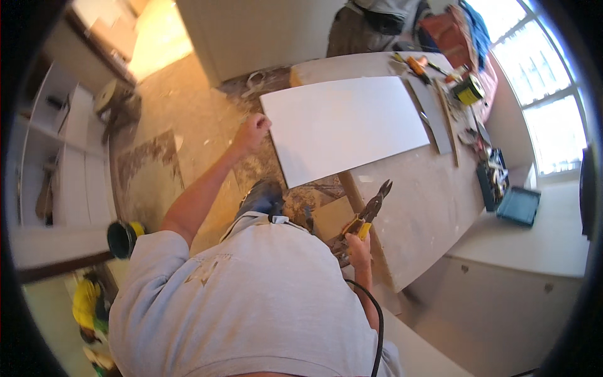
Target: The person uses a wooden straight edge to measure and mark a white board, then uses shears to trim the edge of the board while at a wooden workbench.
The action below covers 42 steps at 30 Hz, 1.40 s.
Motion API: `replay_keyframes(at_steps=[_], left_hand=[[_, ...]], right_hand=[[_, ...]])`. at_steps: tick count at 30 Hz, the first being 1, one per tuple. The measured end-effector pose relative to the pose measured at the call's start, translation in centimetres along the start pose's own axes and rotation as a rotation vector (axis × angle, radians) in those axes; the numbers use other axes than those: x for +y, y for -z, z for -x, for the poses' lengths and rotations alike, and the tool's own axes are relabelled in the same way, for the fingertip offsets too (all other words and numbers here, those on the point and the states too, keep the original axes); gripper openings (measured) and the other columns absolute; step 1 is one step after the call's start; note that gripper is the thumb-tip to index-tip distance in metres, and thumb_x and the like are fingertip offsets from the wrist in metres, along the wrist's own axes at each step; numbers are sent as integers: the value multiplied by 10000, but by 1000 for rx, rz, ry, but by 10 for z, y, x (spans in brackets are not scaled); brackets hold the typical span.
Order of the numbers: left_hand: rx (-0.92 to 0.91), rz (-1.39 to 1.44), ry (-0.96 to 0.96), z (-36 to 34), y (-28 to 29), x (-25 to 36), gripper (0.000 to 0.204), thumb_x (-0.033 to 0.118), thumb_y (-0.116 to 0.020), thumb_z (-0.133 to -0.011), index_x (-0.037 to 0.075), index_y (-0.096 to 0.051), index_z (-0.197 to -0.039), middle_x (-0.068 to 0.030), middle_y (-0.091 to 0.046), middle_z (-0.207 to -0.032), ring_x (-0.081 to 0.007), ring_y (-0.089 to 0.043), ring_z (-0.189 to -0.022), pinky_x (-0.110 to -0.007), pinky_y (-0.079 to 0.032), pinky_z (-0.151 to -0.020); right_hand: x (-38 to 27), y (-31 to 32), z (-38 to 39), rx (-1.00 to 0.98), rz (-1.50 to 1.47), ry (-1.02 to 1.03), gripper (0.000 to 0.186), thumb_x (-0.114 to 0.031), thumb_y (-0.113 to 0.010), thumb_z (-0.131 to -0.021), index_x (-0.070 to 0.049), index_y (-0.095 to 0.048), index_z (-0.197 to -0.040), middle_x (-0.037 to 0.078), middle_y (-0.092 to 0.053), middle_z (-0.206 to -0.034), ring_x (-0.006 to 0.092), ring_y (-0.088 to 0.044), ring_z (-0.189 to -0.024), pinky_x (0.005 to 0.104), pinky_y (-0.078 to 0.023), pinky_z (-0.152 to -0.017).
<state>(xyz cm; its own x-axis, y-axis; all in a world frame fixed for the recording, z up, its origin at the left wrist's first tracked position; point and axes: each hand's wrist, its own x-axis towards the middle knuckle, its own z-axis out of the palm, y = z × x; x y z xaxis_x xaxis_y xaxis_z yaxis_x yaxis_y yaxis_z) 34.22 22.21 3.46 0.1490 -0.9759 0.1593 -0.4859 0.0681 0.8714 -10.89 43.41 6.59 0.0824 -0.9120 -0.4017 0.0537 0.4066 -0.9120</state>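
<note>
A white rectangular board lies on the pale worktable, its left end jutting past the table edge. My left hand is at that left edge, its fingers curled together. Whether they pinch the edge or something small cannot be made out. Low by the table's near edge, my right hand is closed round the yellow handles of tin snips. The snips' dark jaws point up and away, slightly parted, over the tabletop.
Grey and wooden strips, orange-handled tools and a yellow-black tin lie at the table's far right. Beyond stands a teal toolbox. Another person is at the far end. White shelving lines the left.
</note>
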Motion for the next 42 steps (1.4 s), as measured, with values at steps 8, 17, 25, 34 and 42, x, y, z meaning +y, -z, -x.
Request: replay_keyframes(at_steps=[8, 17, 25, 34, 42], left_hand=[[-311, -545, -64, -186, 1, 1, 594, 564, -575, -948, -9, -654, -1086, -247, -677, -1037, -387, -645, -1008, -473, -494, -866], [-958, -260, 131, -250, -30, -38, 778, 667, -567, -927, -72, -632, -1161, -165, -666, -1136, -259, -638, -1046, -380, -501, -911], [-1120, 132, 539, -274, -58, -73, 516, 457, -738, -910, 7, -624, -1134, -52, -651, -973, -155, -613, -851, -329, -519, -751], [-1058, 253, 510, -220, -35, -32, 337, 346, -774, -902, 62, -634, -1018, -2, -615, -881, -101, -561, -774, -286, -459, -668], [-1036, 369, 179, -198, 17, 85, 251, 191, -794, -851, 69, -578, -893, 31, -522, -814, -64, -478, -749, -243, -408, -649]], right_hand=[[18, -78, -48, 277, -519, 135, 444, -39, -547, -844, 20, -519, -1283, 107, -616, -1151, 204, -611, -1058, 353, -492, -953], [7, -159, -89, 736, -305, 97, 356, -143, -693, -858, -36, -552, -1166, 40, -602, -1019, 150, -585, -910, 301, -481, -855], [-3, -182, -126, 963, -240, -5, 303, -157, -700, -900, -46, -550, -1138, 25, -573, -974, 127, -561, -882, 301, -480, -814], [44, -177, -153, 1130, -166, 150, 366, -145, -710, -851, 7, -535, -1135, 64, -582, -1016, 178, -563, -881, 333, -485, -784], [70, -168, -144, 1061, -513, 224, 250, -106, -677, -859, -29, -561, -1066, 15, -584, -921, 139, -574, -819, 319, -476, -739]])
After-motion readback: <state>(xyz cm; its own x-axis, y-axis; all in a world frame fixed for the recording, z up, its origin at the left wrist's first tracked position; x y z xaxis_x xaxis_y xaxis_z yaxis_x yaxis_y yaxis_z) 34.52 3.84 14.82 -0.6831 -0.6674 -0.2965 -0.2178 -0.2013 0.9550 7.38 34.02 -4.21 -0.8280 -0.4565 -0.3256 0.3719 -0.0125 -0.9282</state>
